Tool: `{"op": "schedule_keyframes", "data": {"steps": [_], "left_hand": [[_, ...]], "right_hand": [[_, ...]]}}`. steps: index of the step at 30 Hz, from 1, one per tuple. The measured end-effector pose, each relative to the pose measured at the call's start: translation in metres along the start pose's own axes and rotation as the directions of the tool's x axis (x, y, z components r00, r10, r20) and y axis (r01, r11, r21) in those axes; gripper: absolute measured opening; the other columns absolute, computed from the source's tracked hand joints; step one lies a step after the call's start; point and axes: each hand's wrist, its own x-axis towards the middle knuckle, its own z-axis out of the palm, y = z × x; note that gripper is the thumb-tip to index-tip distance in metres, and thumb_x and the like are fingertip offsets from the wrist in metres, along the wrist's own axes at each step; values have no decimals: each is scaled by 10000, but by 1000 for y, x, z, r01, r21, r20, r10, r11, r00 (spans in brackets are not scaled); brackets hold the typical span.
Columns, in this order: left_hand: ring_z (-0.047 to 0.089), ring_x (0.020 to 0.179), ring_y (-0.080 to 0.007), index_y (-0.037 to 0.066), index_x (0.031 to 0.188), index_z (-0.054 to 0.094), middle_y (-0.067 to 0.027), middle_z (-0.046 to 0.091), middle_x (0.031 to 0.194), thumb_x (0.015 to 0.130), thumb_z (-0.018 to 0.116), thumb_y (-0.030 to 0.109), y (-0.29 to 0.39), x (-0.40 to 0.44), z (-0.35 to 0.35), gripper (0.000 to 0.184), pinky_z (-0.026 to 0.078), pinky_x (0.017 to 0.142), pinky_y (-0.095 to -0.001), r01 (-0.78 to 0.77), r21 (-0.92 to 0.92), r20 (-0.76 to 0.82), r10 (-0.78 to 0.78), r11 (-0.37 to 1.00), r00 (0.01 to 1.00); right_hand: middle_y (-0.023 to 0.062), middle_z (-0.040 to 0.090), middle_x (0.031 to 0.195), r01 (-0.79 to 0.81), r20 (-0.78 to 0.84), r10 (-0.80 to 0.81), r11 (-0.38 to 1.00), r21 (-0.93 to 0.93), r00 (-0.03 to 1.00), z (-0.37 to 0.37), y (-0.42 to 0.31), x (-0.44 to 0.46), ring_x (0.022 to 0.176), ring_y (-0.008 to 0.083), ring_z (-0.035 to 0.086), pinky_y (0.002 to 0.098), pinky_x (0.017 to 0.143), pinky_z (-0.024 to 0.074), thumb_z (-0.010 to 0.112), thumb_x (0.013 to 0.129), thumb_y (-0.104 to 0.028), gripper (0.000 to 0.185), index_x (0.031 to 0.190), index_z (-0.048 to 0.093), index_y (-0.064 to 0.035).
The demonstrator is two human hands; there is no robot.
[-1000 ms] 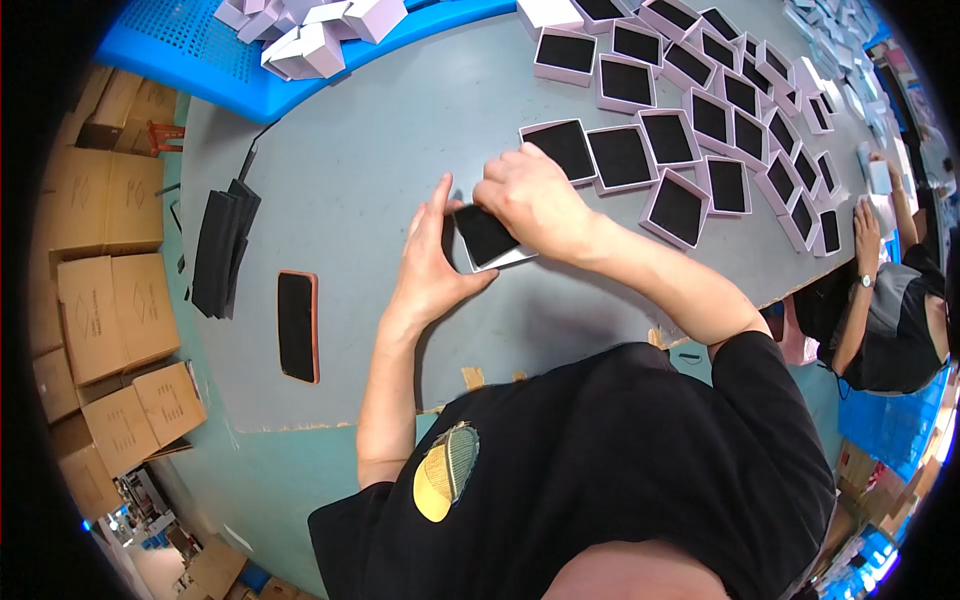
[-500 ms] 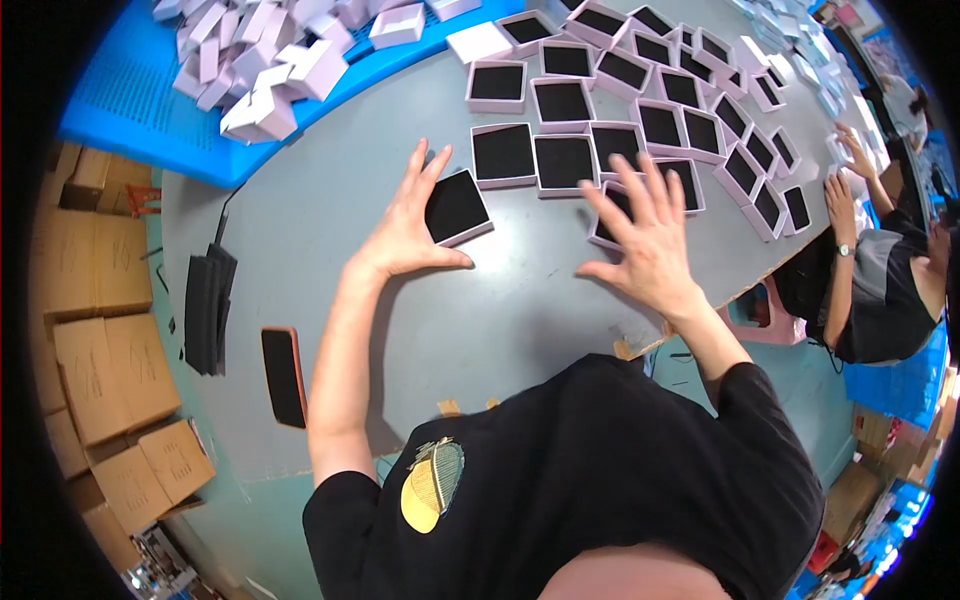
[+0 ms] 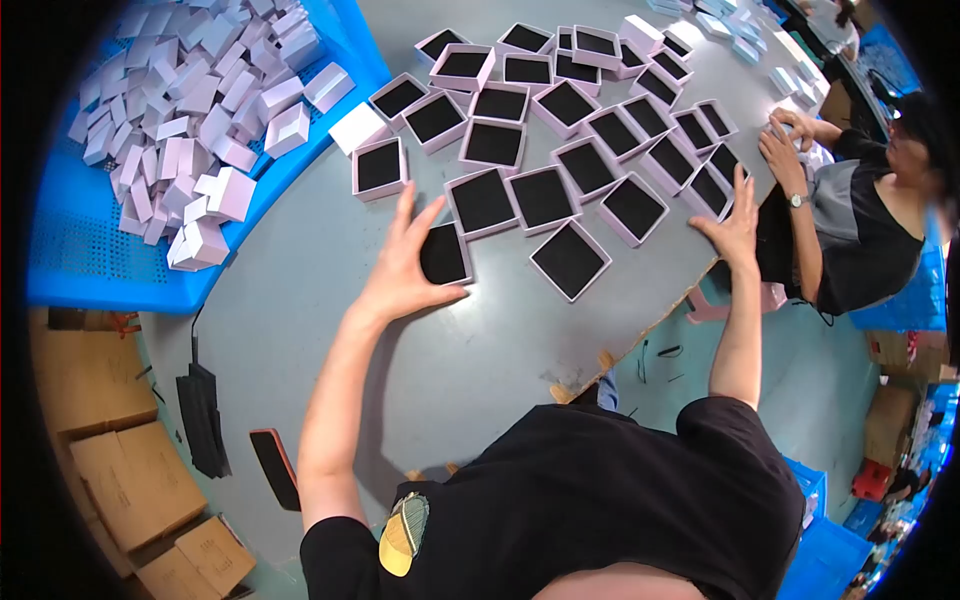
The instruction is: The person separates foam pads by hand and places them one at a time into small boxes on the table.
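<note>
My left hand [image 3: 398, 270] has its fingers and thumb spread around the left side of a small pink box with a black pad inside [image 3: 446, 255]. That box lies flat on the grey table, partly behind my fingers. Far to the right, my right hand [image 3: 735, 230] is open, fingers spread, beside the outer boxes of the group, close to a black-padded box [image 3: 711, 190]. Between my hands, several similar pink boxes lie face up, among them a tilted box [image 3: 570, 261] at the near side and another padded box [image 3: 634, 209].
A blue crate [image 3: 120, 285] heaped with pink boxes stands at the upper left. Black pads [image 3: 203, 420] are stacked on the table's left side, near a phone [image 3: 274, 468]. Cardboard cartons [image 3: 130, 480] sit at the left. A co-worker [image 3: 850, 210] works at the right.
My right hand has moved right, from over the near boxes to the group's right end. Several boxes have shifted apart or turned. My left hand stays beside its box, and the camera view has turned.
</note>
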Motion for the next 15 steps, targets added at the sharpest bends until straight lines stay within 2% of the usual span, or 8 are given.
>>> {"op": "schedule_keyframes", "data": {"steps": [5, 8, 9, 10, 11, 13, 14, 15], "left_hand": [[218, 1460, -431, 109, 1486, 373, -265, 144, 1585, 581, 907, 327, 31, 47, 58, 1073, 289, 1168, -494, -37, -13, -133, 35, 999, 991], [258, 1446, -424, 63, 1473, 364, -266, 160, 1578, 613, 898, 454, 47, 81, 87, 1085, 309, 1155, -496, -11, 25, -195, 16, 1000, 981], [276, 1433, -428, 58, 1455, 396, -267, 196, 1567, 698, 839, 478, 50, 88, 94, 972, 273, 1166, -513, -68, 22, -248, 71, 997, 966], [288, 1427, -425, 59, 1435, 423, -258, 236, 1556, 752, 795, 468, 52, 92, 92, 878, 252, 1170, -521, -92, 19, -289, 94, 996, 953], [300, 1421, -422, 61, 1415, 450, -249, 276, 1545, 807, 752, 457, 53, 94, 86, 786, 231, 1175, -529, -116, 19, -329, 116, 993, 937], [363, 1376, -394, 76, 1336, 534, -199, 397, 1481, 879, 670, 370, 41, 94, 51, 561, 248, 1136, -548, -119, 187, -576, 207, 975, 791], [381, 1353, -400, 73, 1329, 547, -214, 424, 1447, 887, 655, 344, 23, 90, 38, 529, 256, 1121, -543, 46, 365, -685, 234, 930, 690], [372, 1353, -414, 53, 1327, 551, -248, 434, 1433, 910, 629, 335, 12, 87, 27, 510, 241, 1124, -558, 274, 396, -759, 144, 877, 635]], "right_hand": [[326, 256, 1545, -32, -11, 32, 998, -61, 999, 29, 28, 54, 1462, 436, 231, 540, 1170, 195, 725, 762, -617, 1051, 1578, 193, -223], [322, 284, 1532, -37, -148, 38, 999, 15, 988, 24, 3, 53, 1444, 438, 259, 514, 1164, 221, 651, 878, -527, 860, 1549, 278, -140], [320, 292, 1528, -27, -210, 41, 997, 72, 977, 18, -8, 45, 1440, 439, 266, 508, 1162, 226, 643, 897, -496, 819, 1540, 301, -120], [306, 325, 1518, 85, -298, -33, 983, 164, 954, -3, -46, 23, 1422, 448, 291, 499, 1157, 237, 626, 924, -333, 678, 1499, 376, -77], [286, 348, 1513, 235, -303, -172, 954, 186, 937, -19, -79, -3, 1417, 456, 300, 509, 1158, 236, 653, 861, -223, 655, 1460, 439, -70], [231, 381, 1515, 476, -118, -461, 852, 218, 879, -28, -130, -63, 1414, 418, 341, 580, 1162, 191, 728, 720, -251, 673, 1364, 572, -133], [182, 395, 1523, 623, -36, -638, 736, 266, 769, -31, -152, -81, 1412, 385, 362, 615, 1161, 165, 785, 666, -330, 707, 1337, 601, -208], [138, 418, 1515, 611, 112, -660, 737, 290, 743, -27, -166, -104, 1411, 360, 371, 641, 1158, 158, 815, 637, -378, 723, 1319, 614, -248]]}}
